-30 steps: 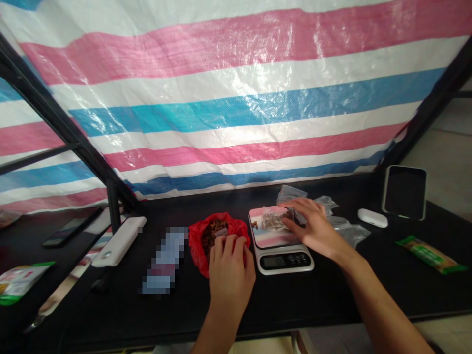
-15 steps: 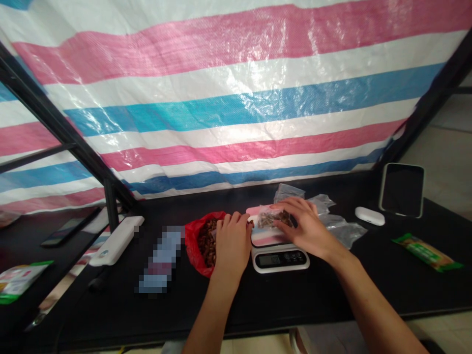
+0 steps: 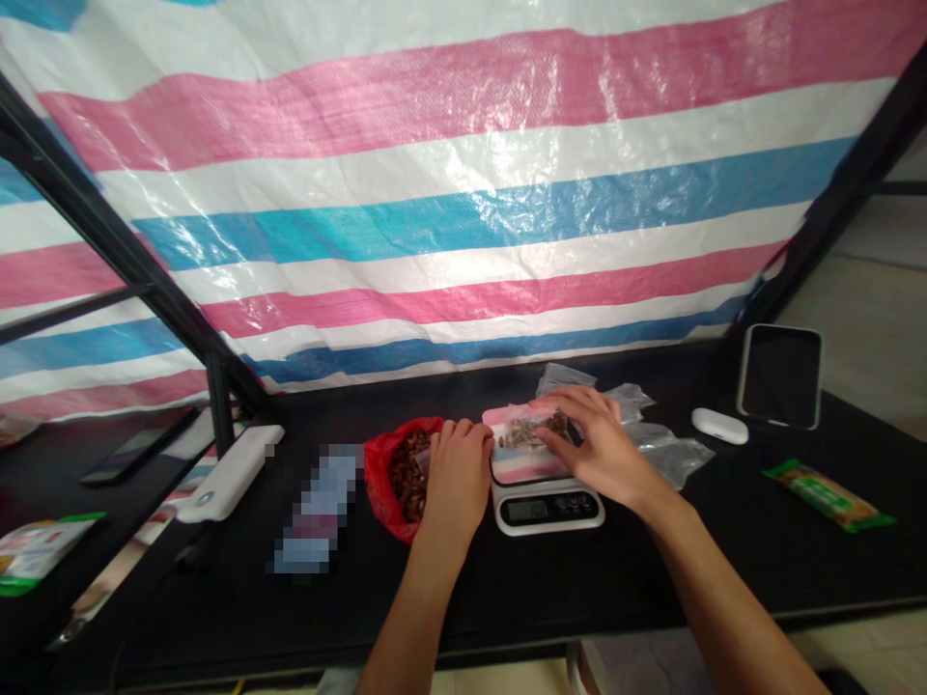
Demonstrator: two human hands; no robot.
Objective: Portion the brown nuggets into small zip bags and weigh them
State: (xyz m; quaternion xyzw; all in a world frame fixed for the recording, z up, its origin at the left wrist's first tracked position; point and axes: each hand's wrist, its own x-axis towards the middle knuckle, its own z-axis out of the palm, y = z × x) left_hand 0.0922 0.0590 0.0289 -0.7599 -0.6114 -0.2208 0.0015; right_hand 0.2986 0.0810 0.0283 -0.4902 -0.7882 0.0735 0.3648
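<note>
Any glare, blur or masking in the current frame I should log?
Head view: bright glare on the striped tarp; head view: a pixelated patch masks whatever lies left of the red plastic bag; head view: digits on the scale's display too soft to read; head view: the packet at the left edge is blurred, its print illegible.

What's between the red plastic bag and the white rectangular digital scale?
In the head view, the left hand lies between the red bag and the scale.

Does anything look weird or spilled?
Yes, one odd thing: left of the red bag in the picture, a patch is all chunky squares, so I can't tell what's there. I can't see any clear spill.
</note>
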